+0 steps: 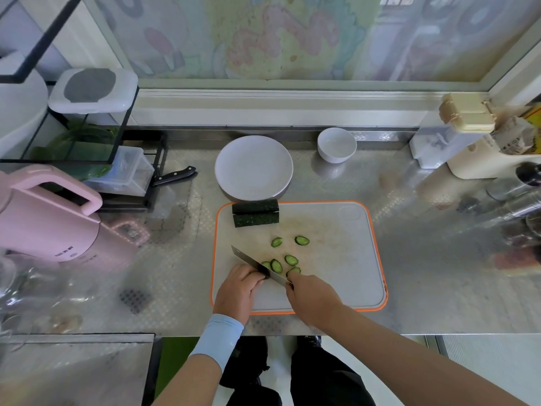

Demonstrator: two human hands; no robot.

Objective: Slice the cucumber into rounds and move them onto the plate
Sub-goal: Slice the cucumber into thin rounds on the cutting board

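Soft, even daylight is let in through the frosted window panel (292,39) beyond the cutting board (336,259), and the scene is rendered bright. Hazy glare is thrown off the steel surface (424,244) right of the board, where the bottles (521,206) are smeared and soft. Only a faint shadow is cast under the plate (253,167) just beyond the board. On the board, the cucumber rounds (291,260) are crisply drawn, a dull gleam is carried along the knife (257,266), and thin shade is seen beneath the left hand (237,291) and right hand (313,297). Left of the board, the glassware (17,288) is blurred. Straight lines are bowed towards the frame edges, the sill (278,104) beyond the board most of all.
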